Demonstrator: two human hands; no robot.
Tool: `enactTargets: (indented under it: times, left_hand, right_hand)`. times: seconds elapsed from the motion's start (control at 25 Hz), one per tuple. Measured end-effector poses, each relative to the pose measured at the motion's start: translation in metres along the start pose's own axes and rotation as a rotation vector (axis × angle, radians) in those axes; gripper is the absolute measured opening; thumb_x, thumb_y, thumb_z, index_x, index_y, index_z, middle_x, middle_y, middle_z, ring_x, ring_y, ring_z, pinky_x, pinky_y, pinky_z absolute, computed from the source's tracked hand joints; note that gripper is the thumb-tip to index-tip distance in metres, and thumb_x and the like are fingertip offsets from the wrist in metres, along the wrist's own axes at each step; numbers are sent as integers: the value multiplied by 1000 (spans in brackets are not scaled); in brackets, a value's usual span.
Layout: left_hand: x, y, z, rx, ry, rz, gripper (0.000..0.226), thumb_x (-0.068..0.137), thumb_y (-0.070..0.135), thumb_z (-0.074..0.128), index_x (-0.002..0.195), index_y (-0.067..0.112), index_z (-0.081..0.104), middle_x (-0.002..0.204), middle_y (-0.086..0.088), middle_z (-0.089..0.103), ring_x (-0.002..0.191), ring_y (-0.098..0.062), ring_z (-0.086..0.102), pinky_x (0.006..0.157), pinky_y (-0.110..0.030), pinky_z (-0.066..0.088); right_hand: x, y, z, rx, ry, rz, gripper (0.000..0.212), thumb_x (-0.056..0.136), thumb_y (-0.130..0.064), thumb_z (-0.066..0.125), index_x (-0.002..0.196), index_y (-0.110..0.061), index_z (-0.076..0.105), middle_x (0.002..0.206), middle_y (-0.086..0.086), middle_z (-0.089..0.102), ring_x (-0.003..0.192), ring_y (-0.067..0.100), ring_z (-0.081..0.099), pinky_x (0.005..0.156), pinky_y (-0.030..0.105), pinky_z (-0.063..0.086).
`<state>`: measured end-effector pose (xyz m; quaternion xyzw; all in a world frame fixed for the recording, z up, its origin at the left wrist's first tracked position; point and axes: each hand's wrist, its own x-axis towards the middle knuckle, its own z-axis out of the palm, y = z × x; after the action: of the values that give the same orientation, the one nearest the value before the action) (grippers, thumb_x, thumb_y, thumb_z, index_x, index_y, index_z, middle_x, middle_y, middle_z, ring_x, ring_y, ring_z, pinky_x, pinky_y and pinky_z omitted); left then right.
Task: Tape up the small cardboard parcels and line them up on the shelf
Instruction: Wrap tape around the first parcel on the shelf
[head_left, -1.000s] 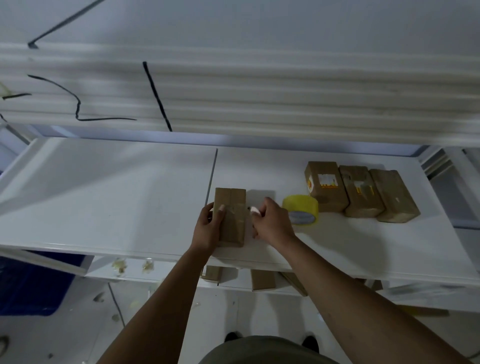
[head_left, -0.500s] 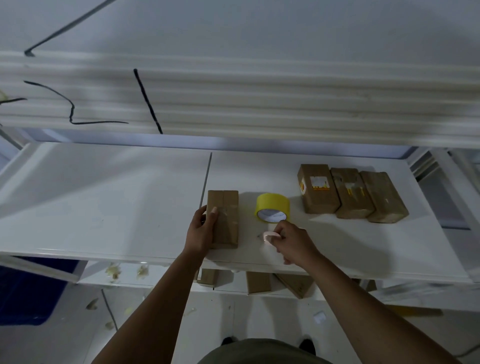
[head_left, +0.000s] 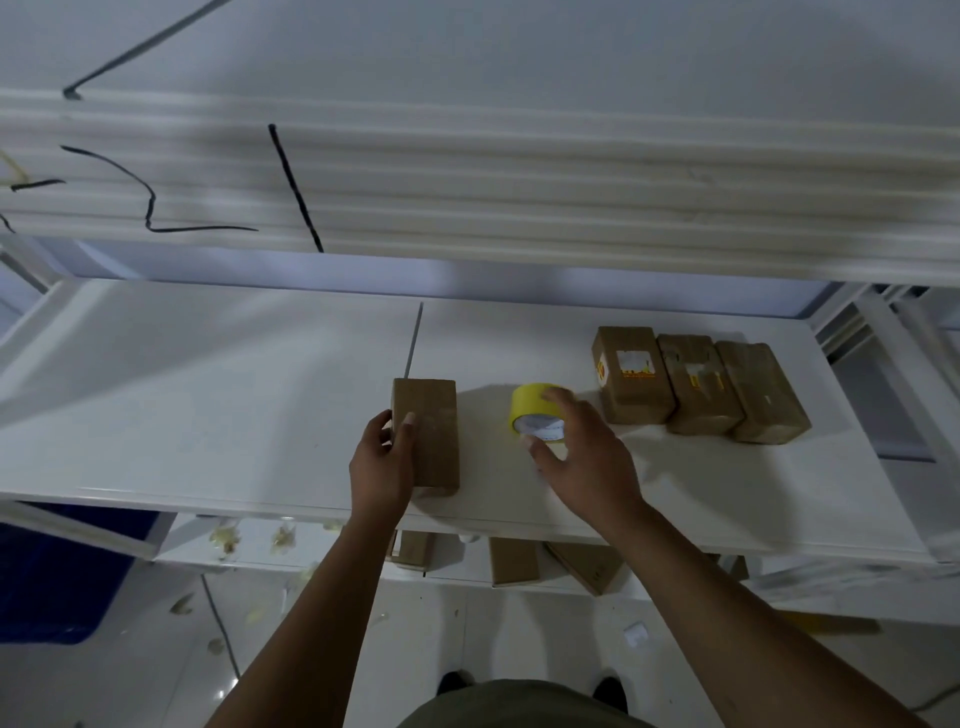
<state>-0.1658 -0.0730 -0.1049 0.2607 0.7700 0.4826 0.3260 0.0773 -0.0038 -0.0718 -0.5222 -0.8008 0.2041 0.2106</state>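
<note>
Standing at: a white shelf (head_left: 208, 405), its two boards meeting at a dark seam (head_left: 414, 343) at 12 o'clock from the held parcel.
Room: another white shelf edge (head_left: 519, 197) runs overhead, marked with black lines; pale glossy floor (head_left: 156, 675) below, littered with scraps, a blue bin (head_left: 57, 577) at 8 o'clock.
Parcels on shelf: four. One parcel (head_left: 434, 431) lies near the front edge at centre; a row of three parcels (head_left: 696, 382) sits at 2 o'clock, side by side and touching, the leftmost with a white and yellow label.
Tape: one yellow tape roll (head_left: 535, 410) stands between the single parcel and the row.
Left hand (head_left: 382, 467): grip closed round the single parcel's left side, thumb on top, holding it flat on the shelf.
Right hand (head_left: 582, 457): fingers spread wide over the tape roll, holding nothing; whether they touch it, I cannot tell, the hand being blurred.
Below: at least three more cardboard boxes (head_left: 514, 561) on a lower level, partly hidden by the shelf's front edge and the forearms.
</note>
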Motion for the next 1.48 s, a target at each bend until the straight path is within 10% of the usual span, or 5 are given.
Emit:
enactTargets:
  times: [0.12, 0.64, 0.96, 1.2, 1.48]
  left_hand:
    - [-6, 3, -15, -113, 51, -70, 53, 105, 50, 57, 148, 19, 58, 133, -13, 70, 113, -30, 69, 96, -49, 60]
    - [-64, 51, -23, -365, -58, 63, 38, 102, 51, 61, 137, 35, 64, 118, 9, 75, 103, -11, 75, 79, -35, 65]
    - [-74, 45, -24, -389, -114, 3, 34, 104, 49, 58, 134, 35, 65, 116, 7, 75, 102, -12, 76, 72, -27, 63]
    - [-88, 49, -18, -462, -178, -163, 37, 103, 45, 64, 135, 29, 57, 121, -2, 71, 101, -20, 75, 64, -34, 66]
    - [-117, 53, -16, -531, -240, -223, 32, 103, 47, 62, 129, 30, 56, 118, -5, 71, 103, -27, 76, 64, -40, 66]
  right_hand:
    - [15, -25, -10, -99, -201, -18, 64, 101, -50, 59, 160, -46, 33, 132, 1, 62, 115, 23, 65, 87, 41, 57]
    - [2, -119, 7, 1187, -52, 545, 26, 101, -39, 67, 100, -15, 58, 118, 19, 74, 112, 32, 72, 104, 55, 56]
    - [-15, -113, 21, 1121, 110, 485, 17, 105, -21, 63, 88, -17, 61, 98, 18, 68, 102, 33, 68, 101, 60, 54]
    - [-37, -92, 17, 370, 465, -5, 4, 99, -10, 70, 99, -10, 74, 94, -5, 73, 79, 1, 63, 76, 6, 45]
    - [-57, -85, 8, 602, 396, 156, 15, 102, -21, 67, 95, -9, 71, 87, -4, 73, 80, 10, 70, 76, 32, 58]
